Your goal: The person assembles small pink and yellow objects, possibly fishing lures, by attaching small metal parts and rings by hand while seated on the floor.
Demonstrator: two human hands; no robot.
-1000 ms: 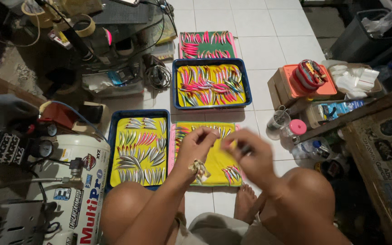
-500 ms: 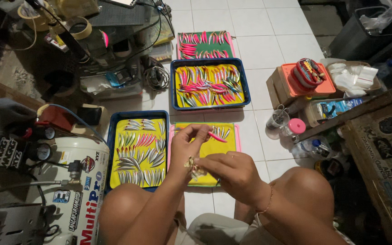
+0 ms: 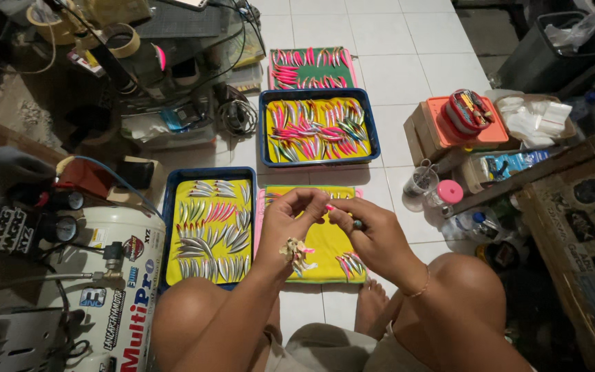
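Two hands meet over yellow-lined pink tray (image 3: 325,241) on white tiled floor (image 3: 408,41): left hand (image 3: 290,224) and right hand (image 3: 373,234) both pinch small pink fish-shaped lure (image 3: 329,207); blue tray of silver lures (image 3: 208,231) just left.

Person's body seen from above: bare forearms, bare knees and one bare foot (image 3: 373,303); khaki shorts (image 3: 332,348); thin bracelet (image 3: 420,286) on the right wrist; left hand (image 3: 290,224), right hand (image 3: 373,234).

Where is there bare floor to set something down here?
Bare white tiles lie right of the green tray, up to the bin. A narrow strip runs between the blue tray and the cup. The left side by the compressor is crowded.
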